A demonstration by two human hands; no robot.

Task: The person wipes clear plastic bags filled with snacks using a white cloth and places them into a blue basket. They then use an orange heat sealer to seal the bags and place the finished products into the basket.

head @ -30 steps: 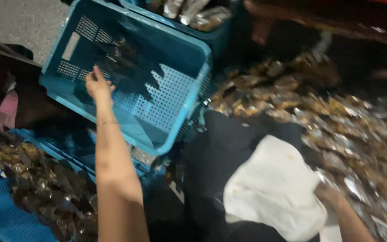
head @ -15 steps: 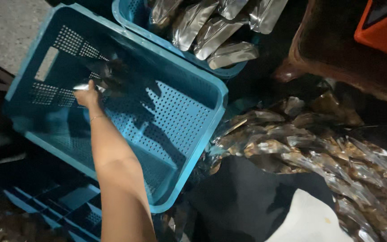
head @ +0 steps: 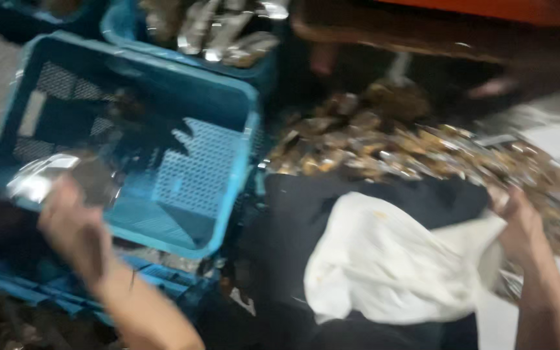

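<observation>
Frame heavily motion-blurred; we note what holds up. Our left hand (head: 72, 227) sits at the near rim of the tilted blue crate (head: 228, 194), fingers closed around a shiny clear packet (head: 40, 178) with something dark inside; the packet lies just over the crate's rim, at its lower left corner. The crate leans toward us, its perforated floor exposed and almost bare, which puts its opening within easy reach of that hand. Our right hand (head: 520, 227) is over at the far right, at the near edge of a long heap of brown, glossy packets (head: 422, 149); it touches both the heap and the corner of a white cloth (head: 390, 266) spread across a dark lap, but we cannot tell whether its fingers are curled on anything or loose, since blur hides them. The cloth lies between the two hands, just beside the heap. Behind the tilted crate stands a second blue crate (head: 254, 65) holding silvery packets. More blue crates (head: 157, 279) sit beneath the tilted one, lower left, details too smeared to read.
</observation>
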